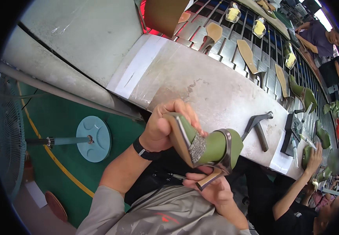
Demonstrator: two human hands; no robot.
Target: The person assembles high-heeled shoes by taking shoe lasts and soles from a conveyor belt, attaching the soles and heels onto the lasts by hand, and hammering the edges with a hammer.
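In front of me is a high-heeled sandal (199, 150) built on a green shoe last (216, 147). It has a glittery silver band across the forefoot, a dark metallic strap round the ankle end and a tan-and-dark heel. My left hand (168, 123), with a black band at its wrist, is wrapped round the toe end, the thumb near the sole's edge. Beneath the heel, my right hand (214, 190) has its fingers curled against it; part of that hand is hidden behind the heel. The sandal is tilted, its sole turned to the lower left.
A hammer (260, 131) lies on the worn bench (216, 103). Beyond it, a slatted conveyor (226, 51) carries soles with heels, green lasts and yellow-filled pieces. To the right, a co-worker's hand (314, 158) reaches near a dark tool holder (291, 133). A fan (6, 137) stands left.
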